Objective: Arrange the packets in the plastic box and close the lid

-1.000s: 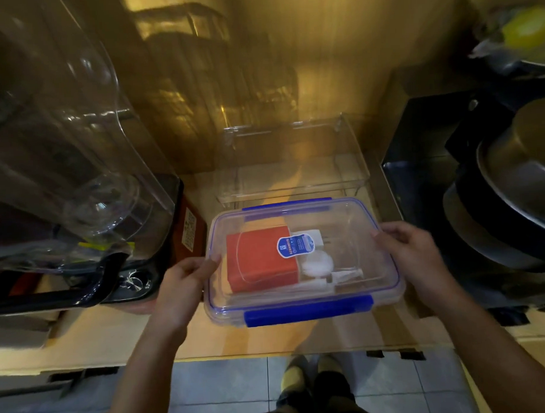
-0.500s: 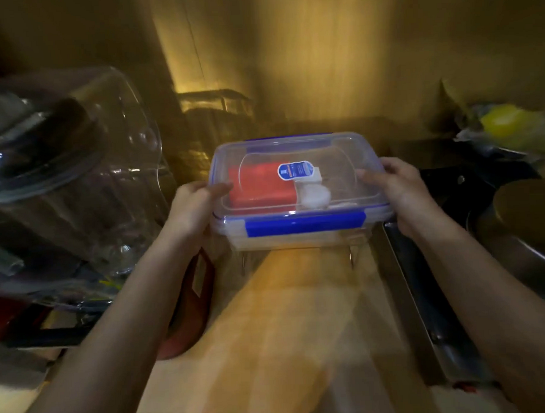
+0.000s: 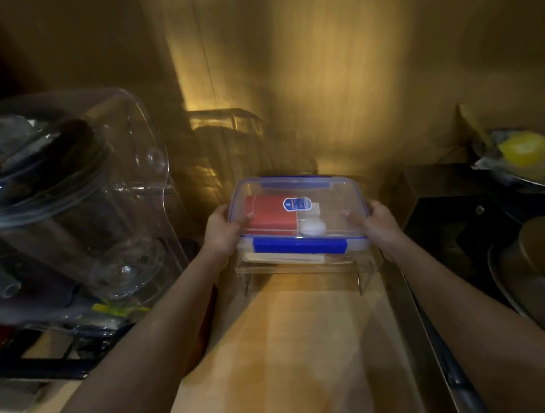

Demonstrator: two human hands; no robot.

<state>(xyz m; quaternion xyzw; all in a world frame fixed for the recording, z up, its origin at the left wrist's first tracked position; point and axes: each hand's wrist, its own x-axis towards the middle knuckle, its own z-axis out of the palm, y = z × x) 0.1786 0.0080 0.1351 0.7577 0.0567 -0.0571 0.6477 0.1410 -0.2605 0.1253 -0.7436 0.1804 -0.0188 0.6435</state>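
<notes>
Left edge of the tabletop (image 3: 288, 344): a large clear jug (image 3: 79, 194) with dim clutter beneath it, crowding that side. Left hand (image 3: 223, 231): closed on the left end of the plastic box (image 3: 298, 217), thumb lying over the lid, fingers under the rim. Plastic box: held level toward the back edge of the tabletop, over a clear stand (image 3: 301, 270); whether it rests on the stand or hangs just above cannot be told. Lid (image 3: 332, 188) seated, blue front clip (image 3: 299, 245) down; a red packet (image 3: 270, 217) and small white packets (image 3: 310, 225) lie flat inside, so packing looks finished. A two-sided grip probably keeps the contents from sliding. Right hand (image 3: 378, 225): closed on the right end likewise. Right edge: dark stove (image 3: 457, 221) and metal pans (image 3: 533, 268) close by, leaving a narrow lane; the near middle of the tabletop is bare.
</notes>
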